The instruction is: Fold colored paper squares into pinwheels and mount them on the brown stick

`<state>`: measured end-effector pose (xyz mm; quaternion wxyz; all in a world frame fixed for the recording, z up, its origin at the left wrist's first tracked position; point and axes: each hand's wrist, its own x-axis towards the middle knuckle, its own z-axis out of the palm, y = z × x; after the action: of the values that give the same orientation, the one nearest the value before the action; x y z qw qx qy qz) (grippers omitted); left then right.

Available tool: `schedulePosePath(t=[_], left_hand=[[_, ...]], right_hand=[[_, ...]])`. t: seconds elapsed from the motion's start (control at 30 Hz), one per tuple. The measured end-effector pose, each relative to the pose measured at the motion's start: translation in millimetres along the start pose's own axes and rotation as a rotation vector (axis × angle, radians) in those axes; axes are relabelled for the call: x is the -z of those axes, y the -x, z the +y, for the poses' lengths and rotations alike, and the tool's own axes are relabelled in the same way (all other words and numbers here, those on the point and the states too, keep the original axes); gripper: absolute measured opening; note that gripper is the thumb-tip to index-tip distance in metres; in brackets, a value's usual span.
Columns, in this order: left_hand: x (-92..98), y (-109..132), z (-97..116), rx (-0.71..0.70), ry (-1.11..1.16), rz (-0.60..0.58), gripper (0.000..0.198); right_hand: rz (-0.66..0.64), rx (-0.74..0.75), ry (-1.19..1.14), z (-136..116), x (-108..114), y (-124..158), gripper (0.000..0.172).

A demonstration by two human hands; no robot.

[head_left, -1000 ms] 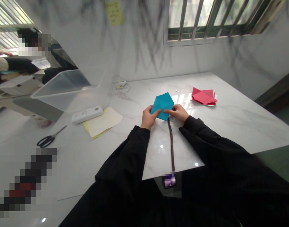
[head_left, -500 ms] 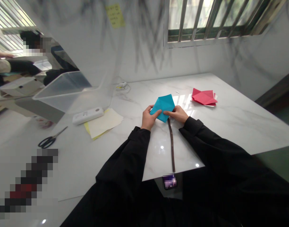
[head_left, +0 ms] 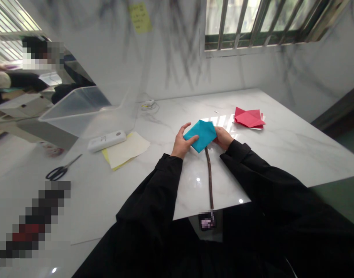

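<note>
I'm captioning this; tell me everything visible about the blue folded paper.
The blue folded paper is plain, angular and many-sided, with faint creases. It is held tilted over the white table, its lower edge by the far end of the dark stick, contact unclear. The left hand holds its left side, thumb on top; the right hand meets its right edge, partly hidden.

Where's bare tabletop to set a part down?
Free: table between the red paper and right sleeve; also between the scissors and left sleeve.
Crowded: around the blue paper, left hand, right hand and stick; also by the bin, white case and cream sheets.
</note>
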<state>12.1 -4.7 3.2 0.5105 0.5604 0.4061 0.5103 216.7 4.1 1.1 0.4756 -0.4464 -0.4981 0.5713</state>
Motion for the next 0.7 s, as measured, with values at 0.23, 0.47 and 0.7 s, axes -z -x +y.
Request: schedulePosePath(t=[0.23,0.47,0.7], left_hand=[[-0.9,-2.1,-1.1,0.012,0.059,0.073,0.095],[-0.1,1.1,3.3,0.029,0.062,0.106,0.094],[0.3,-0.4,0.2,-0.004,0.058,0.089,0.060]], right_hand=[[-0.098,0.063,0.133,2.5,1.4,3.3,0.055],[-0.169,0.090,0.236,-3.6,-8.3,9.1,0.056],[-0.136,0.071,0.237,-9.4,-16.1,11.4,0.056]])
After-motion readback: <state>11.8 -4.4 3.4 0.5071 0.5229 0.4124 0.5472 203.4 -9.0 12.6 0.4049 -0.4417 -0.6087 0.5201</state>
